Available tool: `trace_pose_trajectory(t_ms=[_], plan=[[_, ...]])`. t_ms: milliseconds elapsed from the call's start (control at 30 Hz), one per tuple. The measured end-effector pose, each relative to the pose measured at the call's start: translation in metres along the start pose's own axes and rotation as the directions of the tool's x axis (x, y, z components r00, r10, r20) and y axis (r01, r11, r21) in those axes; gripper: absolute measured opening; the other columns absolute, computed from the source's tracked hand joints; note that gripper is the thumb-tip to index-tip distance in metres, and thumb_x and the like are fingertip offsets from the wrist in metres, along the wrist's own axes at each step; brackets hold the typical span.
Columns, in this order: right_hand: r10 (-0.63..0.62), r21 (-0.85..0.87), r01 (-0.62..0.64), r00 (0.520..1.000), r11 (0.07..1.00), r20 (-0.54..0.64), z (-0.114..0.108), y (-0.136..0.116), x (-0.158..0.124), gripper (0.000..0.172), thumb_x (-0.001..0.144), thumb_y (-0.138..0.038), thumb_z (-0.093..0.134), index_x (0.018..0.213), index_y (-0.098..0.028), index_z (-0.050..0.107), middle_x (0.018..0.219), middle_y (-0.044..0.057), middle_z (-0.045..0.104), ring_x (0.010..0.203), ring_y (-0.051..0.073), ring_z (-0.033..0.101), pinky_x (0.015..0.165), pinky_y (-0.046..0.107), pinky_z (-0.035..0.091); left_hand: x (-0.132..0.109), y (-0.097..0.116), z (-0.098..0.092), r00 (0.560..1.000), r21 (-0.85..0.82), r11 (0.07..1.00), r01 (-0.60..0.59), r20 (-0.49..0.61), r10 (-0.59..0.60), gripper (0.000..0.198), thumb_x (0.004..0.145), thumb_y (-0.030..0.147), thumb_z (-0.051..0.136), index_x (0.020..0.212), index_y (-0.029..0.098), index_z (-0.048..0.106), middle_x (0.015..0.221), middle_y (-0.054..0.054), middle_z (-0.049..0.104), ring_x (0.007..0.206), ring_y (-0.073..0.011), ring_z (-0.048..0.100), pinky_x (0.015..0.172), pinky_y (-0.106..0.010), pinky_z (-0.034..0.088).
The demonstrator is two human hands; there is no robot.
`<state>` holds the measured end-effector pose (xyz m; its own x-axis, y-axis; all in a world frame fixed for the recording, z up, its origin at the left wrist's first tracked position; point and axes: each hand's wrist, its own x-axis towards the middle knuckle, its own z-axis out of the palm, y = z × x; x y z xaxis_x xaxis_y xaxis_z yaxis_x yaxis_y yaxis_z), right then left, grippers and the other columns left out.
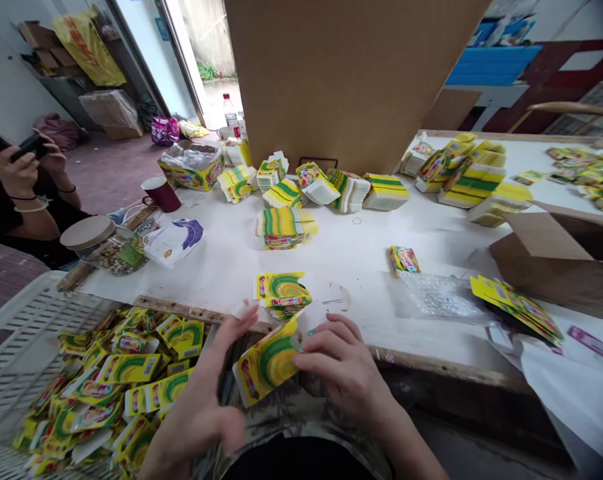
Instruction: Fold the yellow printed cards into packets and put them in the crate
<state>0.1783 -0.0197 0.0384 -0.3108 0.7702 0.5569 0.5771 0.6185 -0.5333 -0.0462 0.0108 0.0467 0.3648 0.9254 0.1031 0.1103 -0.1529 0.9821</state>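
My right hand (339, 357) grips a yellow and green printed carton (269, 360) by its upper right end, above my lap at the table's front edge. The carton is tilted, its lower left end pointing down. To its left my left hand (214, 387) is apart from it, thumb and fingers spread, slightly blurred. Just beyond, a small pile of flat cartons (281, 288) lies on the white table (351, 267). Left of my left hand, a white plastic basket (11, 353) holds many yellow cartons.
Bundles of flat cartons (281, 227) line the table's far side before a tall cardboard sheet (351, 73). A maroon mug (162, 195), a lidded jar (114, 250) and an open brown box (546, 247) stand around. At left, a person's hands (19, 170) hold a phone.
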Motion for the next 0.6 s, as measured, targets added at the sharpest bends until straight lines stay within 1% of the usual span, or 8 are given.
trace_pose_trajectory(t_ms=[100,200,233,300,367,400,500,600], plan=[[0.018,-0.052,-0.023,0.996,0.998,-0.084,0.008,-0.005,-0.003,0.028,0.089,-0.018,0.058,0.112,-0.032,0.063,0.114,0.000,0.064,0.119,0.021,0.048,0.118,0.046,0.011,-0.001,0.004,0.013,0.975,0.377,0.920,0.104,0.141,-0.169,0.080,0.065,0.049,0.078,0.133,0.022,0.046,0.131,-0.012,0.058,0.119,-0.0317,0.055,0.101,-0.045,0.046],[0.355,0.211,-0.306,0.896,0.928,-0.265,0.021,-0.007,-0.009,0.068,0.084,-0.034,0.066,0.143,-0.029,0.035,0.150,0.009,0.035,0.139,0.029,0.030,0.116,0.052,0.019,-0.002,-0.007,0.036,0.993,0.505,0.859,0.090,0.016,-0.113,0.066,0.072,0.039,0.072,0.127,0.017,0.041,0.112,-0.012,0.065,0.099,-0.0269,0.065,0.085,-0.040,0.054],[0.498,0.391,-0.395,0.842,0.831,-0.208,0.025,-0.007,-0.009,0.071,0.085,-0.038,0.064,0.146,-0.027,0.029,0.151,0.011,0.033,0.138,0.029,0.034,0.114,0.052,0.027,-0.003,-0.012,0.042,0.998,0.533,0.844,0.061,-0.017,-0.061,0.069,0.072,0.038,0.072,0.128,0.017,0.037,0.108,-0.012,0.065,0.094,-0.0259,0.066,0.081,-0.039,0.055],[0.666,0.693,-0.520,0.742,0.499,0.077,0.030,-0.008,-0.009,0.058,0.091,-0.041,0.054,0.144,-0.024,0.035,0.145,0.011,0.046,0.129,0.027,0.048,0.107,0.047,0.040,-0.006,-0.020,0.051,0.998,0.579,0.815,-0.023,-0.027,0.048,0.072,0.074,0.036,0.071,0.130,0.018,0.030,0.103,-0.010,0.065,0.087,-0.0240,0.066,0.074,-0.036,0.056],[0.658,0.803,-0.564,0.682,0.194,0.320,0.032,-0.008,-0.006,0.048,0.092,-0.044,0.051,0.135,-0.022,0.050,0.134,0.010,0.058,0.121,0.026,0.056,0.104,0.043,0.044,-0.007,-0.026,0.054,0.990,0.602,0.791,-0.110,-0.008,0.144,0.070,0.075,0.033,0.069,0.131,0.022,0.028,0.101,-0.008,0.064,0.082,-0.0224,0.066,0.069,-0.032,0.055],[0.642,0.816,-0.566,0.670,0.117,0.372,0.032,-0.008,-0.005,0.047,0.091,-0.046,0.053,0.131,-0.022,0.054,0.131,0.009,0.061,0.122,0.025,0.056,0.104,0.042,0.044,-0.007,-0.027,0.054,0.983,0.613,0.776,-0.145,0.002,0.182,0.067,0.075,0.031,0.069,0.129,0.023,0.029,0.100,-0.007,0.063,0.081,-0.0219,0.066,0.067,-0.031,0.054],[0.595,0.815,-0.574,0.685,0.084,0.421,0.032,-0.006,-0.001,0.052,0.084,-0.051,0.061,0.129,-0.025,0.057,0.132,0.007,0.060,0.126,0.024,0.052,0.109,0.040,0.039,-0.006,-0.027,0.051,0.973,0.627,0.753,-0.199,0.035,0.229,0.058,0.074,0.024,0.068,0.121,0.026,0.034,0.102,-0.007,0.059,0.081,-0.0218,0.064,0.067,-0.031,0.053],[0.511,0.792,-0.606,0.703,0.066,0.495,0.033,-0.004,-0.002,0.061,0.080,-0.055,0.066,0.132,-0.025,0.054,0.136,0.007,0.057,0.127,0.025,0.052,0.110,0.041,0.039,-0.004,-0.027,0.051,0.980,0.570,0.797,-0.201,0.123,0.158,0.061,0.068,0.013,0.063,0.120,0.027,0.034,0.106,-0.007,0.059,0.087,-0.0232,0.064,0.072,-0.032,0.053]])
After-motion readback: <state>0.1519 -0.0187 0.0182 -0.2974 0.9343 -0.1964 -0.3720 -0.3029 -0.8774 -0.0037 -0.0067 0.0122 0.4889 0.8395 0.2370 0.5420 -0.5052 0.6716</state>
